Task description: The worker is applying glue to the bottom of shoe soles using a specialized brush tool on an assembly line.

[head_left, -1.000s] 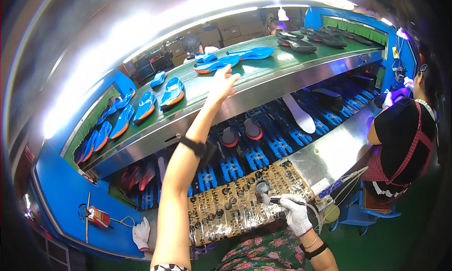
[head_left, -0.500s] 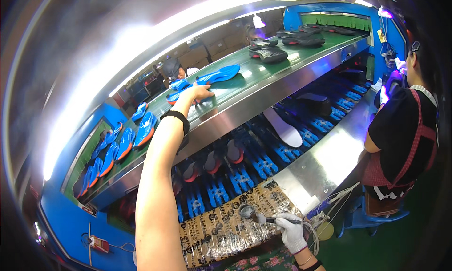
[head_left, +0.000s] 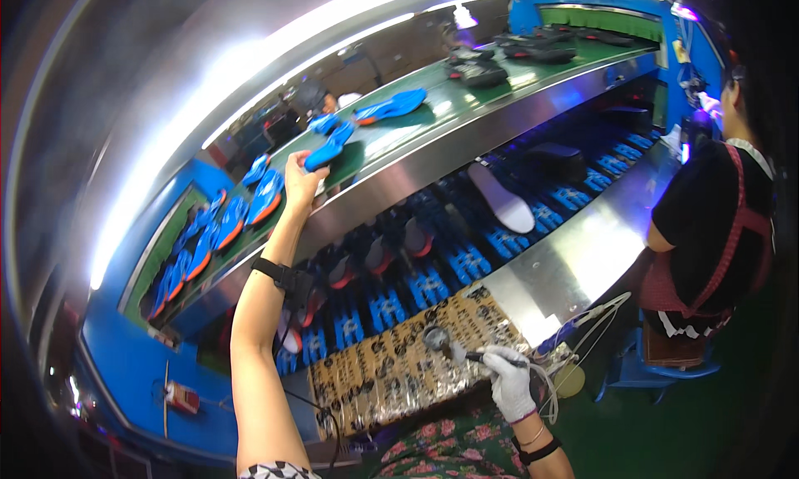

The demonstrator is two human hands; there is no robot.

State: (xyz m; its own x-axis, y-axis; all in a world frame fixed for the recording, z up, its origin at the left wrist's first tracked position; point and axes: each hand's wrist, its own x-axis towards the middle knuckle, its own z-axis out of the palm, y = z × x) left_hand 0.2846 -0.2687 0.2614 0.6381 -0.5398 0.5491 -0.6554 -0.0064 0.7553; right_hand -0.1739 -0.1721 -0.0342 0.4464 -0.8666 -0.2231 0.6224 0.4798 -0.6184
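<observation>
Blue shoe sole: one, curved, smooth-faced; between ten and eleven o'clock, over the green conveyor belt. Near end hidden by the bare left hand, its grip pinching that end between thumb and fingers; contact between sole and belt cannot be told.

Brush: dark handle, pale head; five o'clock. Partly covered by the white-gloved right hand, grip closed around the handle; separate fingertips hard to make out.

Cup: round, grey, just beside the brush head; contents unclear. Stands on brown printed covering, glossy, wrinkled, at six o'clock.

Blue soles with orange edges: group toward nine o'clock, overlapping, farthest ones indistinct.

Black soles: one o'clock, blurred, overlapping.

Pale insole: flat, elongated, between two and three o'clock, on the shadowed lower rack of blue brackets.

Steel counter: shiny, toward four o'clock.

Co-worker: three o'clock, red apron; hands blurred in violet light.
</observation>
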